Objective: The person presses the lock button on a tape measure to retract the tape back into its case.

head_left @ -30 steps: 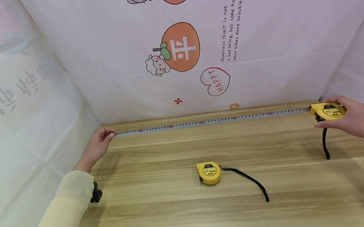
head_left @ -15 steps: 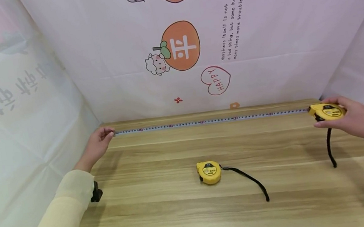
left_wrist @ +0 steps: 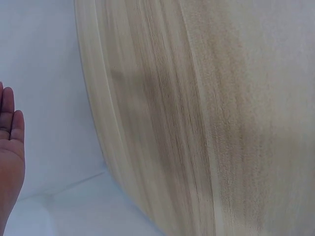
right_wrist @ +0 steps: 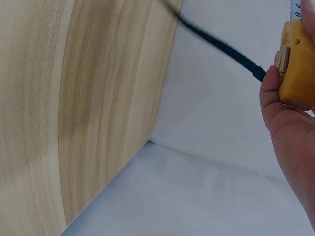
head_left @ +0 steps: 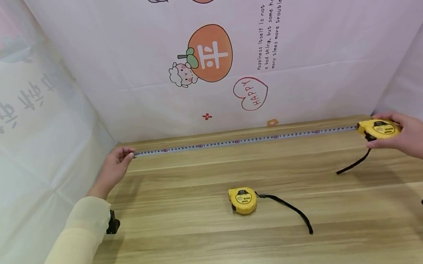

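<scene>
Moved since the earlier frame: the slim black woven-looking strap, now swinging out to the left instead of hanging down; the two hands, now sitting a trifle closer together.

Item, one rounded yellow tape measure with a plastic-looking case: being held at the right-hand end, apparently above the pale wood-grain tabletop. The right hand is curling round it, fingers on the far side, thumb on the near side beside the catch.

Item, one long, thin white measuring blade with black figures and red tens: running from the case, nearly straight, just before the printed white cloth wall. The left hand is pinching its free end between thumb and fingertips; I am not making out the hook there.

Item, one matching yellow tape measure with black strap: lying untouched nearer the person.

Handling, as I am judging it: case light to moderate, hard, sturdy, best gripped round its body, thumb near the catch; blade springy lengthwise, apt to kink if twisted, smooth enough for slipping, thin-edged, best pinched at its very end; strap limp, giving no firm hold.
</scene>
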A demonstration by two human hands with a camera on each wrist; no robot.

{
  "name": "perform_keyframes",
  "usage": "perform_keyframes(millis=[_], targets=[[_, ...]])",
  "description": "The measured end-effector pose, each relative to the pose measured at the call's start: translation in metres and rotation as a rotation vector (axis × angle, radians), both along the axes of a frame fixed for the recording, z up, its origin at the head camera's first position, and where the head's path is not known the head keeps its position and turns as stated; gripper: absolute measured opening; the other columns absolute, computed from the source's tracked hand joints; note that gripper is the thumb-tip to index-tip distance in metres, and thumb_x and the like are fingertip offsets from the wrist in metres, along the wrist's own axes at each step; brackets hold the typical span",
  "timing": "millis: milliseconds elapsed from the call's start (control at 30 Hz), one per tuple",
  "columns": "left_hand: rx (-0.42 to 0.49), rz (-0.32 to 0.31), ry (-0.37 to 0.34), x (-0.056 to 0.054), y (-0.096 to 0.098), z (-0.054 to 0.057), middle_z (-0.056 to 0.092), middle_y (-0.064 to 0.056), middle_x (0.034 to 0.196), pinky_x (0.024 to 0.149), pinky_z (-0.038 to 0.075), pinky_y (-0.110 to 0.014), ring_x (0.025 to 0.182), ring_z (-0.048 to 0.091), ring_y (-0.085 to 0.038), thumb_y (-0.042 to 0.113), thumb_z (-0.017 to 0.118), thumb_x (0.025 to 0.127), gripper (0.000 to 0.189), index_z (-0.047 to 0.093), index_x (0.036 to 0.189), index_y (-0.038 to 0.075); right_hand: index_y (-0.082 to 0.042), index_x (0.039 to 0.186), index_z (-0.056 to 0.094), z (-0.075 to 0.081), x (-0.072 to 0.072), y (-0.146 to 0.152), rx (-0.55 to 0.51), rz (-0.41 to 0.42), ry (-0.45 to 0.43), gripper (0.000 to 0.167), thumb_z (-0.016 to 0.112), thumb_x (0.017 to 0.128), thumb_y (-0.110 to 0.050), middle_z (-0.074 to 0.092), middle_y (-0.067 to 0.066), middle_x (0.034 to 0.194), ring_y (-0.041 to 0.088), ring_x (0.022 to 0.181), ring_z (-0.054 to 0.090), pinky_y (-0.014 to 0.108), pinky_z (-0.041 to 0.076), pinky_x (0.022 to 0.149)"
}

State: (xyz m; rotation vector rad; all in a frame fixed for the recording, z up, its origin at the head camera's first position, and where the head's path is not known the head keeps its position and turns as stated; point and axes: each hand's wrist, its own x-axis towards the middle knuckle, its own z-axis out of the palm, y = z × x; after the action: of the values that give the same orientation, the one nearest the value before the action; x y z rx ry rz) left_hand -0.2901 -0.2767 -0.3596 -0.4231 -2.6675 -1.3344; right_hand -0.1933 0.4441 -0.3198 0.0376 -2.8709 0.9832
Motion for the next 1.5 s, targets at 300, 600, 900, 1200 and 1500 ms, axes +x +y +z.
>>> perform_keyframes(millis=[300, 600, 900, 1200, 1500], targets=[[0.012, 0.003, -0.002, -0.0012, -0.0011, -0.0032, 0.054, -0.023, 0.118, 0.088, 0.046, -0.031, 0.104, 0.053, -0.022, 0.016, 0.042, 0.105, 0.033, 0.05, 0.125, -0.009, 0.001, 0.143, 0.031, -0.0022, -0.0001, 0.0027, -0.035, 0.015, -0.024, 0.082, 0.077, 0.085, -0.033, 0.043, 0.021, 0.124, 0.007, 0.083, 0.051, 0.028, 0.049, 0.061], [0.024, 0.004, 0.009, -0.0004, -0.0016, -0.0048, 0.054, -0.023, 0.116, 0.09, 0.046, -0.04, 0.099, 0.052, -0.014, 0.015, 0.043, 0.105, 0.031, 0.051, 0.124, -0.009, 0.002, 0.143, 0.03, -0.0058, 0.0017, 0.0055, -0.046, 0.062, 0.009, 0.077, 0.076, 0.086, -0.022, 0.04, 0.023, 0.126, -0.002, 0.082, 0.049, 0.025, 0.049, 0.062], [0.04, 0.0, 0.009, 0.0013, -0.0014, -0.0038, 0.055, -0.025, 0.117, 0.085, 0.047, -0.026, 0.095, 0.052, -0.007, 0.014, 0.044, 0.105, 0.032, 0.051, 0.125, -0.009, 0.008, 0.147, 0.022, -0.0051, 0.0005, 0.0059, -0.051, 0.054, -0.017, 0.087, 0.076, 0.087, -0.024, 0.04, 0.026, 0.128, -0.009, 0.083, 0.047, 0.021, 0.048, 0.062], [0.016, 0.003, 0.008, -0.0016, -0.0012, -0.0043, 0.055, -0.022, 0.116, 0.086, 0.047, -0.03, 0.099, 0.053, -0.016, 0.016, 0.043, 0.105, 0.031, 0.052, 0.124, -0.007, 0.009, 0.148, 0.02, -0.0038, 0.0001, 0.0047, -0.056, 0.035, -0.045, 0.091, 0.074, 0.088, -0.032, 0.038, 0.028, 0.132, -0.01, 0.084, 0.046, 0.021, 0.048, 0.063], [0.011, 0.002, 0.006, -0.0031, 0.0008, -0.0038, 0.055, -0.022, 0.116, 0.089, 0.045, -0.04, 0.102, 0.052, -0.023, 0.017, 0.043, 0.105, 0.034, 0.051, 0.126, -0.009, 0.011, 0.146, 0.025, -0.0018, 0.0002, -0.0004, -0.029, 0.055, -0.028, 0.086, 0.075, 0.088, -0.029, 0.041, 0.031, 0.131, -0.013, 0.083, 0.045, 0.018, 0.047, 0.063]])
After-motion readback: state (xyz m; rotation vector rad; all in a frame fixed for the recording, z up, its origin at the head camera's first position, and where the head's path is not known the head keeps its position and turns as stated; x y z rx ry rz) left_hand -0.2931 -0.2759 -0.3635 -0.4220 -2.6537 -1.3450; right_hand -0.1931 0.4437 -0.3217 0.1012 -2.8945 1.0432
